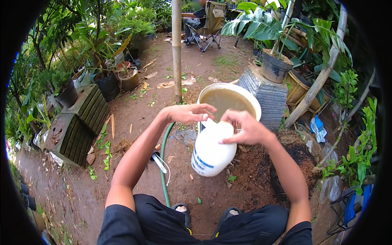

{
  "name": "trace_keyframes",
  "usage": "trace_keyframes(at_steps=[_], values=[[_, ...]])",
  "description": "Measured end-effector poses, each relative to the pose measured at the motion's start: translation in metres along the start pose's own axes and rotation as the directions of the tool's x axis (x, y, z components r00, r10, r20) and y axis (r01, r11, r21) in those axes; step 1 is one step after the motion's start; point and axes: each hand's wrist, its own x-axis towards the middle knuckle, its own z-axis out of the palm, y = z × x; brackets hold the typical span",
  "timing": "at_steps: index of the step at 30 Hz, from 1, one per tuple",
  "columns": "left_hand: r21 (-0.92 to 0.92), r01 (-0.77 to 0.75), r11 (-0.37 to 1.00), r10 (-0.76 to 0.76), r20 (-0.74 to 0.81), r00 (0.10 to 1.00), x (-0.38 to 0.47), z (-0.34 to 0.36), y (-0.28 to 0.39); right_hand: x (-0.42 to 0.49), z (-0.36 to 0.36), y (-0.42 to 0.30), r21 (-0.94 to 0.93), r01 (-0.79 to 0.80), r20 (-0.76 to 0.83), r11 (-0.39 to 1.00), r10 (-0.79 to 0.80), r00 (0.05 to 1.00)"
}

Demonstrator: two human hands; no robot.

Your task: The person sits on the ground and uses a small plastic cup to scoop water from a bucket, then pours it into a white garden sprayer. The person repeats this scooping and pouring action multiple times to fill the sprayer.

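Note:
A white plastic jug with blue print is tilted in front of me, its upper end by the near rim of a large white bucket of murky brown water. My right hand has its thumb and fingers around the jug's pale, overexposed upper part; whether that part is a cap or the neck, I cannot tell. At the bucket's near edge, my left hand is spread beside the top of the jug. Its fingers are apart, and the thumb may touch the white piece there.
A green hose and a white strap-like item lie on the soil to the left. A bamboo pole rises behind them. Grooved blocks with a potted plant stand right of the bucket. A person sits in a camp chair farther back.

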Motion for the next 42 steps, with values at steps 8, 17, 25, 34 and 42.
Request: trace_keyframes(at_steps=[8, 17, 25, 34, 42], values=[[0.299, -0.067, 0.952, 0.156, -0.284, 0.946, 0.016, -0.010, 0.122, 0.079, -0.076, -0.028, 0.087, 0.085, -0.211, 0.993, -0.065, 0.975], [0.327, -0.019, 0.945, 0.229, -0.618, 0.752, 0.008, -0.012, 0.119, 0.081, -0.052, -0.018, 0.056, 0.182, -0.585, 0.982, -0.116, 0.803], [0.310, -0.146, 0.940, 0.339, -0.780, 0.526, 0.016, -0.017, 0.100, 0.066, -0.054, 0.095, -0.054, -0.509, -0.615, 0.859, 0.373, 0.694], [0.308, -0.111, 0.945, 0.319, -0.792, 0.520, 0.024, -0.021, 0.076, 0.037, -0.010, 0.181, -0.357, -0.826, -0.500, 0.435, 0.658, 0.563], [0.327, -0.089, 0.941, 0.322, -0.779, 0.538, 0.029, -0.022, 0.067, 0.042, -0.004, 0.181, -0.441, -0.803, -0.468, 0.401, 0.660, 0.587]])
